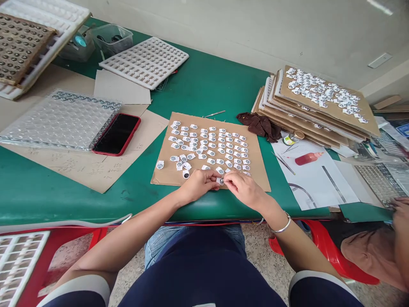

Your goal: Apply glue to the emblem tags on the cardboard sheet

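Observation:
My left hand (201, 184) is at the front edge of a brown cardboard sheet (211, 120), thumb and fingers pinching a small round disc on a white paper tab (220, 181). From the other side my right hand (242, 186) has its fingertips pressed together at the same piece; whether it grips the disc or something tiny is hidden. Many similar discs on white tabs (211, 152) lie in loose rows on the cardboard. One with a dark face (185, 174) lies near my left hand.
A red-cased phone (117, 134) and clear plastic trays (64, 119) lie left. Stacked cardboard sheets (319, 113), a brown cloth (260, 125), a glass jar (293, 137), a red bottle (308, 158) and tweezers (284, 163) are right. Another person's hand (401, 209) shows far right.

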`<action>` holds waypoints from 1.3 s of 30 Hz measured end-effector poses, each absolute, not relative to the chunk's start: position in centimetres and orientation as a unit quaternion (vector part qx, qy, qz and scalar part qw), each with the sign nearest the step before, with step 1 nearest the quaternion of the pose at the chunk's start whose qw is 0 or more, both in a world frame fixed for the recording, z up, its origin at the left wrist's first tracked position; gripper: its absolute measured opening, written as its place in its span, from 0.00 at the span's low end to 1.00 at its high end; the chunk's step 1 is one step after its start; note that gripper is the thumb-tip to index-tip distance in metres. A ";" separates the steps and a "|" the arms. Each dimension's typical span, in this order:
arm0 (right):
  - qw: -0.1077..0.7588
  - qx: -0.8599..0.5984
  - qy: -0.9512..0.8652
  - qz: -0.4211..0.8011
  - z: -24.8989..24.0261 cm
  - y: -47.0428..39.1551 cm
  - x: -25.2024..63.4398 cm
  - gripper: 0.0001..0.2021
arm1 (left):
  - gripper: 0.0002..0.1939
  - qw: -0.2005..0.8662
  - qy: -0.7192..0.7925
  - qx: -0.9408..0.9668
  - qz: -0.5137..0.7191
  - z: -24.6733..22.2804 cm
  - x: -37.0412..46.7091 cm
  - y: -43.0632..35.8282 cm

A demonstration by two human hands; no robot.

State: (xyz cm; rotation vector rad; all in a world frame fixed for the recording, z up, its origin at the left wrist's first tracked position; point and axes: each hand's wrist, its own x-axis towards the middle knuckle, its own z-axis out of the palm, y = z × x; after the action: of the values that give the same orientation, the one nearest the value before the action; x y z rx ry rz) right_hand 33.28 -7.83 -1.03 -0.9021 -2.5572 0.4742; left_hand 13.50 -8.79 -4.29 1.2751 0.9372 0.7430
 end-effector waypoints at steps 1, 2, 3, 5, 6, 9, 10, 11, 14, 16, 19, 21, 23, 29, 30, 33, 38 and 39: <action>0.196 -0.323 -0.910 0.172 -1.1 -7.9 33.2 0.06 | 0.13 0.644 0.411 0.557 0.326 -4.3 13.5 -8.8; 0.197 -0.324 -0.908 0.175 -1.2 -7.9 33.1 0.05 | 0.13 0.648 0.411 0.553 0.327 -4.2 13.5 -8.8; 0.198 -0.326 -0.907 0.178 -1.3 -7.9 33.1 0.05 | 0.13 0.652 0.411 0.547 0.327 -4.2 13.5 -8.8; 0.198 -0.331 -0.905 0.180 -1.5 -8.0 33.0 0.05 | 0.13 0.662 0.411 0.534 0.328 -4.2 13.5 -8.8; 0.198 -0.333 -0.904 0.180 -1.5 -8.0 33.0 0.05 | 0.13 0.666 0.410 0.530 0.329 -4.1 13.5 -8.8; 0.197 -0.332 -0.905 0.182 -1.6 -7.9 33.1 0.06 | 0.13 0.666 0.410 0.529 0.329 -4.1 13.5 -8.8; 0.197 -0.331 -0.905 0.183 -1.6 -7.9 33.1 0.06 | 0.13 0.664 0.411 0.531 0.328 -4.1 13.5 -8.8; 0.196 -0.332 -0.904 0.183 -1.6 -7.9 33.1 0.06 | 0.14 0.662 0.412 0.534 0.328 -4.2 13.5 -8.8; 0.198 -0.335 -0.902 0.187 -1.6 -7.8 33.0 0.05 | 0.15 0.662 0.407 0.535 0.332 -4.2 13.4 -8.9; 0.202 -0.334 -0.900 0.193 -1.5 -7.8 33.1 0.06 | 0.15 0.667 0.402 0.532 0.333 -4.2 13.4 -8.8; 0.195 -0.331 -0.902 0.200 -1.4 -7.7 33.2 0.06 | 0.15 0.676 0.397 0.527 0.329 -4.2 13.4 -8.8; 0.176 -0.333 -0.904 0.201 -1.2 -7.7 33.3 0.06 | 0.15 0.681 0.393 0.526 0.325 -4.2 13.5 -8.8; 0.157 -0.334 -0.907 0.203 -1.0 -7.7 33.3 0.05 | 0.15 0.684 0.388 0.527 0.323 -4.2 13.5 -8.8; 0.137 -0.322 -0.914 0.207 -0.7 -7.2 33.4 0.04 | 0.14 0.680 0.382 0.530 0.335 -4.4 13.5 -8.8; 0.139 -0.323 -0.913 0.206 -0.6 -7.2 33.3 0.04 | 0.14 0.676 0.384 0.533 0.334 -4.4 13.5 -8.8; 0.145 -0.327 -0.913 0.195 -0.2 -7.7 32.9 0.04 | 0.15 0.661 0.400 0.546 0.324 -4.3 13.4 -8.7; 0.193 -0.362 -0.891 0.195 0.3 -6.9 34.2 0.08 | 0.19 0.663 0.413 0.534 0.324 -3.9 13.2 -8.3; 0.211 -0.405 -0.871 0.182 0.1 -6.1 35.3 0.10 | 0.20 0.660 0.423 0.530 0.325 -3.8 13.2 -8.3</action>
State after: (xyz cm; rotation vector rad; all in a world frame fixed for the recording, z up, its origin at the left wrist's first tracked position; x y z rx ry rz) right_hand 35.35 -6.12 0.09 -1.1251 -2.4210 0.5054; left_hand 13.19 -8.26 -3.84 1.1988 0.9576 0.7346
